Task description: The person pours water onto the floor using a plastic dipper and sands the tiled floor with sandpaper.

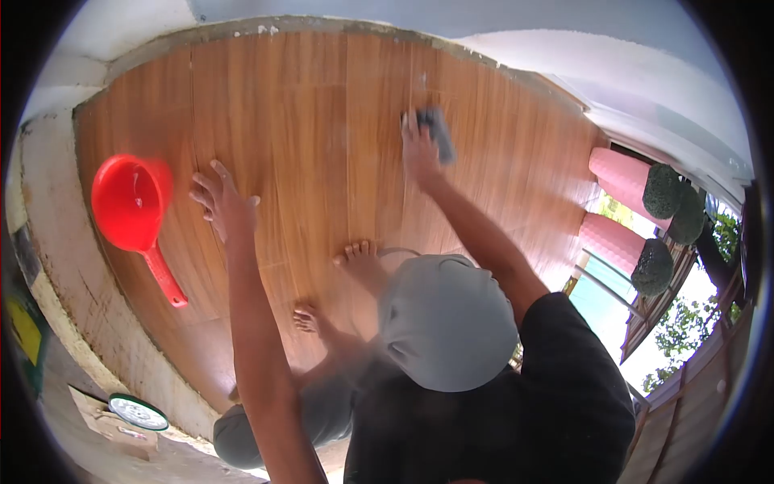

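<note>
My right hand [419, 149] is closed over a dark grey sponge-like block [438, 135], pressed on the brown wood-look floor [310, 145]. The block is smeared by motion, so its exact kind is unclear. Farther left, my left hand [223, 202] rests on the floor with its fingers spread, holding nothing. Close beside it lies a red plastic dipper [125, 202], its bowl facing up and its handle [165, 278] pointing toward me. A little water seems to glisten inside the bowl.
My bare feet [360, 264] are on the floor between my arms. A rough concrete ledge [97, 266] borders the left side, and a pale wall [322, 12] runs along the far edge. Pink pots with round green plants [653, 266] stand at the right. A round lid-like disc [139, 411] lies lower left.
</note>
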A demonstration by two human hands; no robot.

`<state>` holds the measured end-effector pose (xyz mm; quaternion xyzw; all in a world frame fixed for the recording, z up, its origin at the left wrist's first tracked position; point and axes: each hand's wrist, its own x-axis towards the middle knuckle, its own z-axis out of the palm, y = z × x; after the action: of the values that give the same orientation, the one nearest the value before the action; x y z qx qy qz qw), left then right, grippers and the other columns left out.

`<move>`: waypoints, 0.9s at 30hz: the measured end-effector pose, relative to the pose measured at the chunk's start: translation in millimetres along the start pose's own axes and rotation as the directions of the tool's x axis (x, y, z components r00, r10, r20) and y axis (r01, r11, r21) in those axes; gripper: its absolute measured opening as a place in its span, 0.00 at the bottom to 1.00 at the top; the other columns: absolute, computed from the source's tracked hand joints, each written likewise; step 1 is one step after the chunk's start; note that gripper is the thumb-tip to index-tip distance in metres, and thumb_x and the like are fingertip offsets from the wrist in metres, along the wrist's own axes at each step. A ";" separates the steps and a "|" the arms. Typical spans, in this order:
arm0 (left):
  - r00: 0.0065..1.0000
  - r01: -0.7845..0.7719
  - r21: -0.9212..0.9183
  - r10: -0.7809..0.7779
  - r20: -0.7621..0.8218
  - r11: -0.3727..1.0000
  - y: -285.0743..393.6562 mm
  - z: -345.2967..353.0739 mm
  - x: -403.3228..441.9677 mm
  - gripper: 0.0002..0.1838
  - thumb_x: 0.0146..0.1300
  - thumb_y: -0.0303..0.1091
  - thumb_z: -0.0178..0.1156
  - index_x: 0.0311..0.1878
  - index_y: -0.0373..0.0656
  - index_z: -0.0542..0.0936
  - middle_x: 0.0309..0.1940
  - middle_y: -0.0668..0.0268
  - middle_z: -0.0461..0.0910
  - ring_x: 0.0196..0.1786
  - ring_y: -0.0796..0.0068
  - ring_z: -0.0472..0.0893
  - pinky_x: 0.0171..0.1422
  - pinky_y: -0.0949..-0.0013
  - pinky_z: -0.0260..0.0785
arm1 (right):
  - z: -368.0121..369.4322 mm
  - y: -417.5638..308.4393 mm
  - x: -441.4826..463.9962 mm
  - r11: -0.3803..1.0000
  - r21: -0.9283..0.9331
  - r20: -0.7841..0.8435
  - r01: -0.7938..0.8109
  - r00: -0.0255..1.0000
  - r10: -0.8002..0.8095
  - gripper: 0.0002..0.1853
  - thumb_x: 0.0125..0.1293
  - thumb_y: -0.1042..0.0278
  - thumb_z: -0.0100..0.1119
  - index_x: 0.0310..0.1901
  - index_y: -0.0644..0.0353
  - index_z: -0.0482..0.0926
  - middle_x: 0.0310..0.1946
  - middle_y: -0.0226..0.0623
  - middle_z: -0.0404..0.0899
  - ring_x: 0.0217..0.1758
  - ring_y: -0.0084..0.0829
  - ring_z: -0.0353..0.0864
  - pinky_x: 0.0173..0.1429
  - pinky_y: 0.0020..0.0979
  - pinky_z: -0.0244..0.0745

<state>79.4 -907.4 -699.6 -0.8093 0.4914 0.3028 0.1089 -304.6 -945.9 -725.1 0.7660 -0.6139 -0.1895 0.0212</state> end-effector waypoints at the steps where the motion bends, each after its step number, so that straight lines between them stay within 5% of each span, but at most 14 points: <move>1: 1.000 -0.012 -0.008 0.012 -0.009 1.000 -1.6 0.9 -1.4 0.61 0.53 0.36 0.76 0.81 0.55 0.43 0.80 0.42 0.36 0.79 0.29 0.43 0.66 0.32 0.70 | -8.9 5.9 35.0 1.000 0.024 -0.012 0.008 1.000 -0.008 0.31 0.60 0.76 0.53 0.68 0.64 0.68 0.78 0.39 0.54 0.57 0.46 0.72 0.49 0.45 0.81; 5: 0.999 -0.011 -0.013 0.011 -0.031 1.000 -1.6 1.8 -0.9 0.60 0.53 0.36 0.76 0.81 0.54 0.43 0.80 0.42 0.36 0.79 0.28 0.44 0.66 0.31 0.70 | -19.5 0.7 44.2 0.997 0.075 0.000 0.001 1.000 -0.001 0.29 0.63 0.72 0.53 0.68 0.64 0.68 0.78 0.39 0.52 0.58 0.43 0.72 0.48 0.47 0.82; 8: 0.999 -0.020 -0.016 0.020 -0.030 1.000 -1.2 1.0 -4.1 0.60 0.53 0.37 0.76 0.81 0.54 0.43 0.80 0.42 0.36 0.79 0.28 0.44 0.67 0.32 0.69 | -1.7 -8.9 -33.2 0.994 0.105 0.022 0.001 1.000 -0.004 0.31 0.57 0.77 0.55 0.66 0.65 0.69 0.77 0.40 0.55 0.57 0.47 0.73 0.47 0.44 0.82; 13: 0.999 -0.018 -0.004 0.018 -0.031 1.000 1.6 0.0 1.7 0.60 0.53 0.37 0.76 0.81 0.54 0.43 0.79 0.42 0.37 0.79 0.29 0.43 0.68 0.33 0.69 | -23.3 -18.0 72.8 0.987 0.157 -0.078 -0.030 0.996 0.043 0.31 0.60 0.77 0.53 0.68 0.65 0.67 0.79 0.40 0.52 0.56 0.45 0.73 0.48 0.45 0.82; 19: 0.999 0.030 0.015 -0.031 0.037 0.999 1.0 -1.9 -6.3 0.61 0.53 0.37 0.77 0.81 0.56 0.43 0.80 0.43 0.36 0.80 0.31 0.42 0.68 0.34 0.70 | -26.6 -36.4 14.8 0.996 0.085 0.006 0.039 0.999 -0.040 0.32 0.61 0.78 0.51 0.69 0.64 0.66 0.77 0.40 0.56 0.56 0.46 0.74 0.51 0.47 0.81; 23: 1.000 -0.010 -0.024 0.009 -0.009 1.000 -2.4 0.9 -2.1 0.62 0.52 0.37 0.77 0.81 0.56 0.43 0.80 0.44 0.35 0.80 0.32 0.42 0.68 0.35 0.70 | -30.4 -9.2 100.9 0.991 0.133 -0.083 0.007 0.997 0.004 0.29 0.64 0.71 0.53 0.68 0.64 0.69 0.78 0.43 0.53 0.59 0.43 0.72 0.48 0.46 0.81; 27: 1.000 0.020 0.007 -0.020 -0.006 1.000 0.6 0.1 -1.8 0.62 0.50 0.38 0.78 0.81 0.57 0.43 0.80 0.45 0.36 0.79 0.32 0.44 0.67 0.35 0.71 | -34.1 -47.6 21.6 0.989 0.149 0.043 -0.010 0.999 0.003 0.32 0.60 0.76 0.53 0.70 0.61 0.66 0.77 0.43 0.56 0.56 0.47 0.75 0.49 0.47 0.82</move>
<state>78.2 -906.3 -698.5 -0.8148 0.4844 0.2976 0.1134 -245.7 -961.6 -711.7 0.7592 -0.6292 -0.1591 -0.0487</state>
